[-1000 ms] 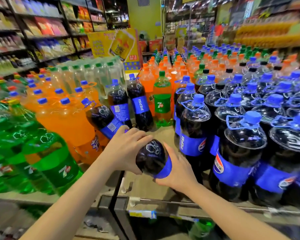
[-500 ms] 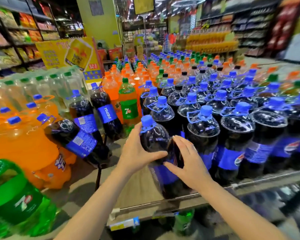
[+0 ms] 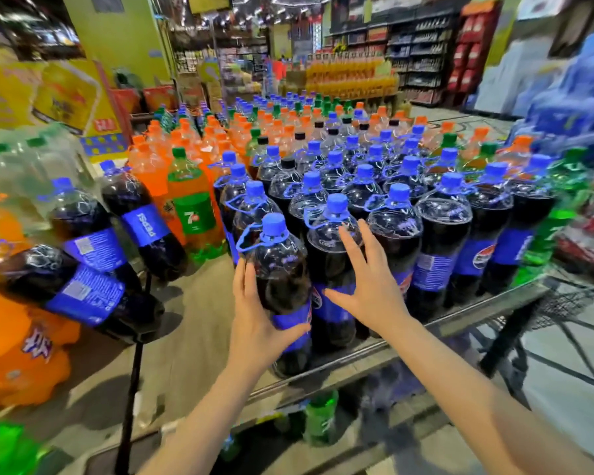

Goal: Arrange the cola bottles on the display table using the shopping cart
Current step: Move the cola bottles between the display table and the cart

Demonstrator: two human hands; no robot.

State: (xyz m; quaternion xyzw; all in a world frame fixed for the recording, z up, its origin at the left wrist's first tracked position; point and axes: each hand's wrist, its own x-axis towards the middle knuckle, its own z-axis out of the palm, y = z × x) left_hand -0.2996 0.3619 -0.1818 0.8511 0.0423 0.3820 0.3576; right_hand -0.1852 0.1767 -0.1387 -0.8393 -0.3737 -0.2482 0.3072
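Far left: orange soda bottles (image 3: 11, 330) in a pack, with three cola bottles (image 3: 83, 296) lying tilted against them; blue labels, blue caps. A dark upright post (image 3: 131, 389) stands in front of these. Just right, one 7up bottle (image 3: 191, 214) with orange contents stands upright on the bench (image 3: 192, 323), whose top is bare pale wood in the gap here.

Left hand (image 3: 258, 323): fingers wrapped around the lower body and blue label of the front cola bottle (image 3: 282, 289), thumb on the near side. Gripping. The bottle stands upright at the near edge of the bench, touching the bottle behind and to its right. Blue cap, with a blue carry loop hanging from the neck.

Right hand (image 3: 367, 289): fingers spread and open, holding nothing. Palm lies close against the side of the neighbouring cola bottle (image 3: 333, 255); contact cannot be confirmed.

Right of the hands: block of upright cola bottles (image 3: 439, 241) in tight rows, caps blue, a few black. Orange- and green-capped bottles fill the rows behind. Green bottle (image 3: 542, 241) at the right edge of the block, blurred.

Under the bench edge: a green bottle (image 3: 319, 419). Lower right: wire mesh of the shopping cart (image 3: 570, 303), grey floor.

Background: store shelving (image 3: 419, 56), yellow-green pillar (image 3: 117, 36), yellow poster (image 3: 66, 94) at left.
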